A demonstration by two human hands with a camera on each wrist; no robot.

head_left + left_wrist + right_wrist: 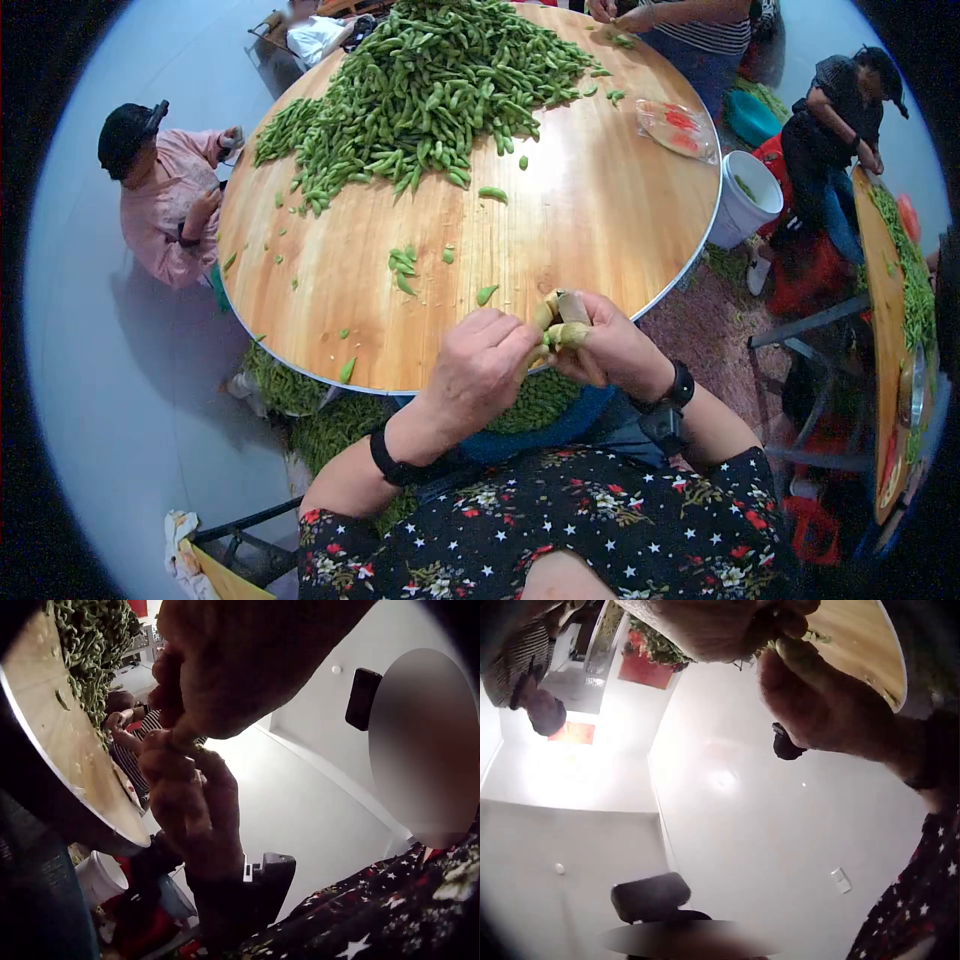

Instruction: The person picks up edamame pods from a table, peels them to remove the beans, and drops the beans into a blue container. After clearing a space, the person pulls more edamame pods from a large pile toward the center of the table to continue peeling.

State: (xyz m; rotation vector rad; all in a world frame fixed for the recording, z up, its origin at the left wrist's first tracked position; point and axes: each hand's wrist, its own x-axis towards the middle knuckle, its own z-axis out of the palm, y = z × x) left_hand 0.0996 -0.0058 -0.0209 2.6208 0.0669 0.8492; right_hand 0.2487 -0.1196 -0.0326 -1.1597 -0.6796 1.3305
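In the head view my left hand [478,362] and right hand [607,345] meet just over the table's near edge. Both pinch a small green soybean pod [545,348] between their fingertips, which partly hide it. Pale yellowish covers [570,335] sit on the thumb and fingers of the right hand. The left wrist view has my left hand [240,660] dark and close, its fingertips against the right. Fingertips also meet at the top of the right wrist view. Below the hands stands a blue basin [590,412] with shelled green beans [540,403].
A big heap of soybean pods [430,95] covers the far part of the round wooden table [620,220]. A few loose pods [403,268] lie nearer. A clear plastic bag [678,130] and a white bucket [748,200] are at right. Other people [170,200] sit around.
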